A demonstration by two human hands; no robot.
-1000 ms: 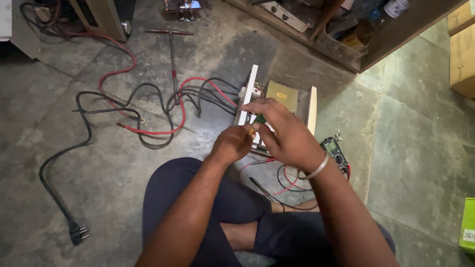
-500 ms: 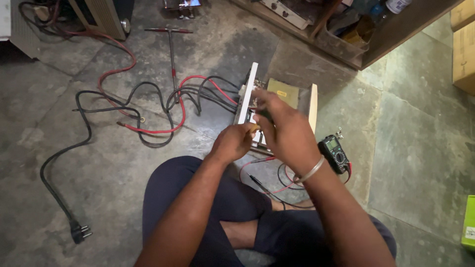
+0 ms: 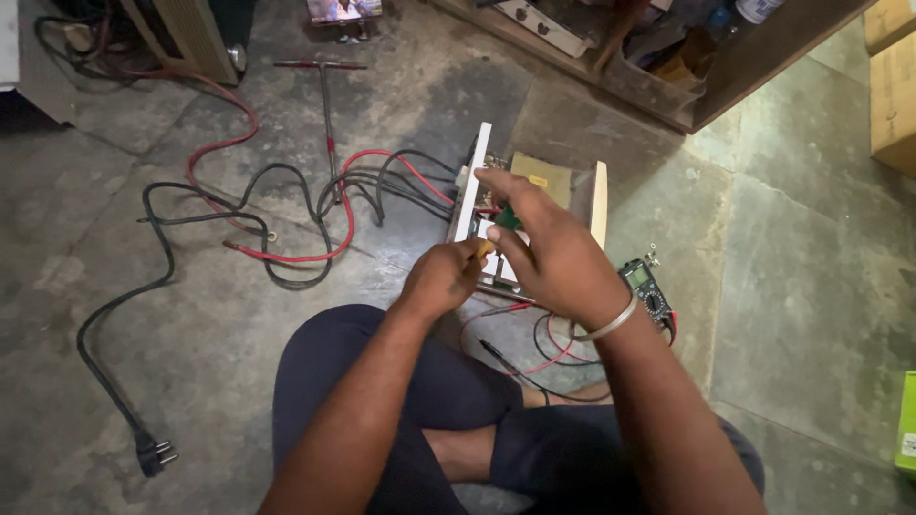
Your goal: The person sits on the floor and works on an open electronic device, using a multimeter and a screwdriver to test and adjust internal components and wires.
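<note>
— While you sit cross-legged, what lies at far left?
— Black and red cables (image 3: pixel 286 215) loop across the floor.
— And centre?
— Your left hand (image 3: pixel 444 278) is closed on a small yellowish tool; your right hand (image 3: pixel 549 253), now lower than a second ago, pinches a green part over the open white unit (image 3: pixel 482 191). A multimeter (image 3: pixel 647 289) lies right.

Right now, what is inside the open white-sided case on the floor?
The white-sided case shows a tan block at its far end. Both the left hand and right hand cover the near part, so whatever sits there is hidden.
</note>
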